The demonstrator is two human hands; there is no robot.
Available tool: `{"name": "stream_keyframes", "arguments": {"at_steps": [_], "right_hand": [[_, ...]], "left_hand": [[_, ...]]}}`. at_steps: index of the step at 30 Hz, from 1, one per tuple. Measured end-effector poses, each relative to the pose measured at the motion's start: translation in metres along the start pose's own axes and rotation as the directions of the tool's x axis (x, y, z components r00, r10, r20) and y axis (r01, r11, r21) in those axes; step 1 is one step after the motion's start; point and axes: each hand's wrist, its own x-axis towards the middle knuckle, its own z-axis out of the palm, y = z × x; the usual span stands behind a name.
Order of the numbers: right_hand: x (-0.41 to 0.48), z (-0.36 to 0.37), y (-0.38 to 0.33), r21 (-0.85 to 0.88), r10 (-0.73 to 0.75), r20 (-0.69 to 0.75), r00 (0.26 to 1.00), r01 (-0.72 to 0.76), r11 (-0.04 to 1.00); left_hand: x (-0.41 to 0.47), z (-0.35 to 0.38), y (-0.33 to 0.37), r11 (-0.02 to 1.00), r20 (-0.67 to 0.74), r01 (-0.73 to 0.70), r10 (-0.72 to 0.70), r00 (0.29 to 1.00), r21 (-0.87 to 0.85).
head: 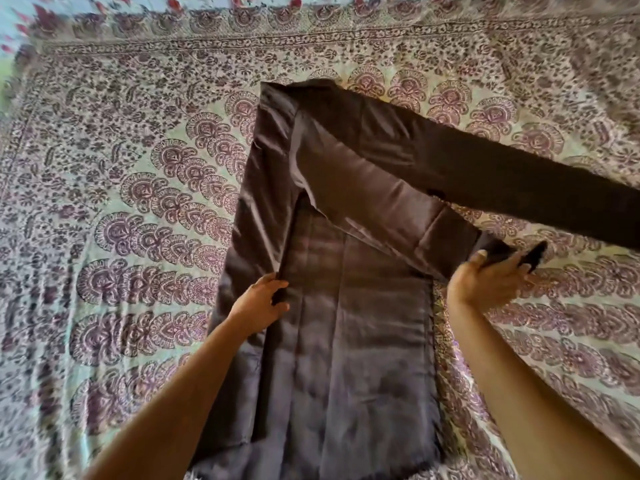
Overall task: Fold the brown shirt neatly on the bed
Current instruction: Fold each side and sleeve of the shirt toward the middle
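2 bare forearms, bare left hand (259, 303), bare right hand (485, 282)

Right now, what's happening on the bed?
A person is partway through folding a brown shirt, which lies flat on a patterned bedspread with the collar away from them. The left hand grips the folded-in left edge of the shirt. The right hand pinches the cuff end of the diagonal sleeve drawn across the body. The outstretched sleeve runs off to the right, not yet folded in.
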Motion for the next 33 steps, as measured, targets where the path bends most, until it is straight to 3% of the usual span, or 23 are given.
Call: {"name": "stream_keyframes", "arguments": {"at_steps": [5, 12, 18, 21, 27, 33], "right_hand": [[-0.044, 0.058, -0.029, 0.033, -0.313, 0.106, 0.944, 0.311, 0.95], [-0.068, 0.144, -0.116, 0.164, -0.609, 0.193, 0.769, 0.587, 0.793], [-0.049, 0.206, -0.199, 0.183, -0.576, 0.306, 0.758, 0.547, 0.817], [-0.032, 0.233, -0.226, 0.149, -0.551, 0.375, 0.746, 0.538, 0.83], [-0.007, 0.279, -0.246, 0.002, -0.515, 0.499, 0.696, 0.594, 0.804], [0.004, 0.306, -0.256, 0.109, -0.719, 0.333, 0.61, 0.732, 0.672]], "left_hand": [[0.013, -0.022, -0.008, 0.997, -0.11, -0.033, 0.025, 0.994, -0.064], [0.092, -0.089, -0.011, 0.977, -0.344, -0.11, 0.041, 0.938, -0.181], [0.198, -0.173, 0.002, 0.959, -0.536, -0.164, 0.015, 0.844, -0.231], [0.249, -0.208, 0.008, 0.979, -0.588, -0.159, 0.052, 0.807, -0.13], [0.337, -0.249, 0.013, 0.969, -0.445, -0.239, 0.184, 0.876, -0.069], [0.376, -0.272, -0.006, 0.954, -0.451, -0.174, 0.046, 0.891, -0.246]]}}
